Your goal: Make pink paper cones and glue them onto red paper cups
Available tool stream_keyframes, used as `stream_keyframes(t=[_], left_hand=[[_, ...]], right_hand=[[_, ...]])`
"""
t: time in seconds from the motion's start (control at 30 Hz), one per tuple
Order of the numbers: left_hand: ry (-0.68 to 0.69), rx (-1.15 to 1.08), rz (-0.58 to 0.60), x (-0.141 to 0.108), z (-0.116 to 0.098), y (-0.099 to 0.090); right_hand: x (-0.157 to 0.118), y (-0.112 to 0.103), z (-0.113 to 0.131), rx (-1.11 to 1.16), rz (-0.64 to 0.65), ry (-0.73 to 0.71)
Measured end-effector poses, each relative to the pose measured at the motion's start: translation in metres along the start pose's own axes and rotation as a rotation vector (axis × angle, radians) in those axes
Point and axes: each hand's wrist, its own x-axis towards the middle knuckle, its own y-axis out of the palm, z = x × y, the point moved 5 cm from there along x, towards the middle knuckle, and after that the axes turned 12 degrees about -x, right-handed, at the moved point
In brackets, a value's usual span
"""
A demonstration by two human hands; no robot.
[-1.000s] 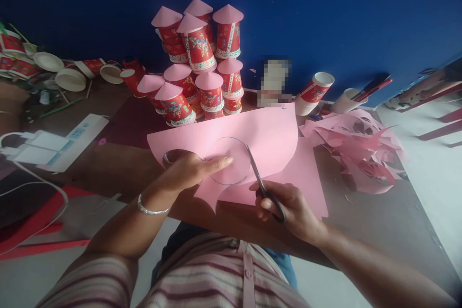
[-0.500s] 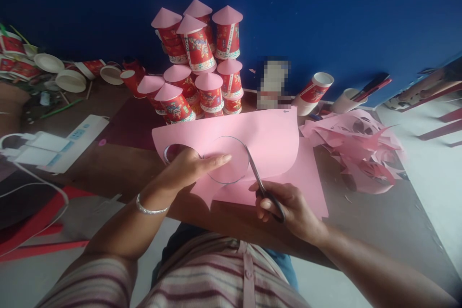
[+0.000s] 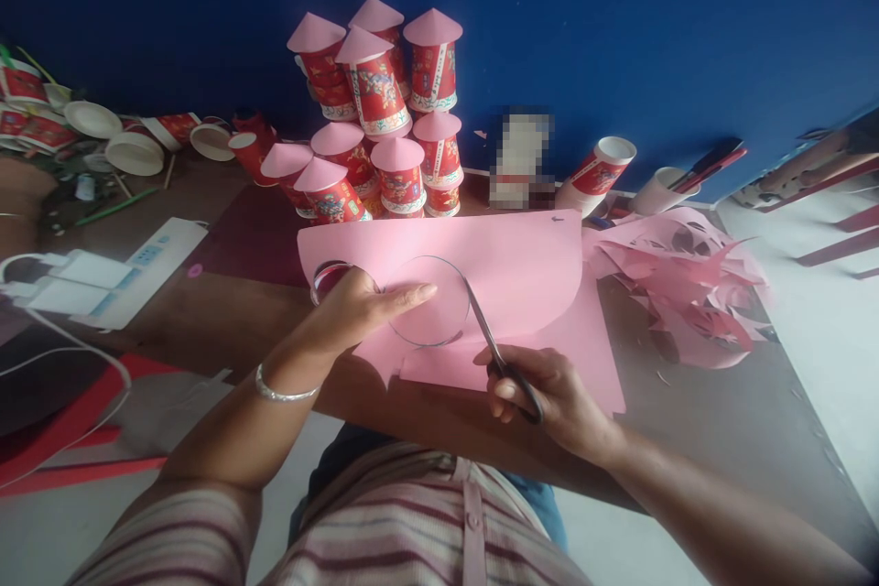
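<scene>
My left hand [image 3: 363,311] grips a sheet of pink paper [image 3: 508,265], thumb on top and the other fingers hidden beneath. A drawn circle [image 3: 431,316] lies under the thumb tip, partly cut along its edge. Left of it, a round hole [image 3: 333,279] opens in the same sheet. Closed round the black handles of a pair of scissors [image 3: 495,339] is my right hand [image 3: 539,389]; the blades reach up to the circle's right edge. Another pink sheet [image 3: 597,366] lies flat below on the table.
Stacked red paper cups with pink cone tops [image 3: 374,92] stand against the blue wall. Pink paper scraps [image 3: 693,284] heap at the right, beside a cup of pens [image 3: 665,192]. A white power strip [image 3: 147,270] with cables lies left, and more cups [image 3: 134,151] are behind it.
The pink sheet has turned and shifted slightly to the right and down at its far edge. My left hand has tilted a little with it; the right hand and scissors hold nearly the same place.
</scene>
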Motion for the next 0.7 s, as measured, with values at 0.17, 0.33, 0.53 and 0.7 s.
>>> stream_keyframes(t=[0.17, 0.33, 0.53, 0.7], left_hand=[[-0.075, 0.025, -0.049, 0.001, 0.014, -0.009], [0.077, -0.017, 0.041, 0.005, 0.016, -0.012], [0.079, -0.097, 0.041, 0.006, 0.007, -0.005], [-0.042, -0.069, 0.026, 0.003, -0.006, 0.002]], right_hand=[[0.0, 0.0, -0.001, 0.01, 0.005, 0.019], [-0.001, 0.0, -0.001, 0.031, 0.003, 0.019], [-0.001, 0.001, -0.001, 0.033, 0.002, 0.019], [0.0, 0.001, 0.001, 0.029, -0.009, 0.061]])
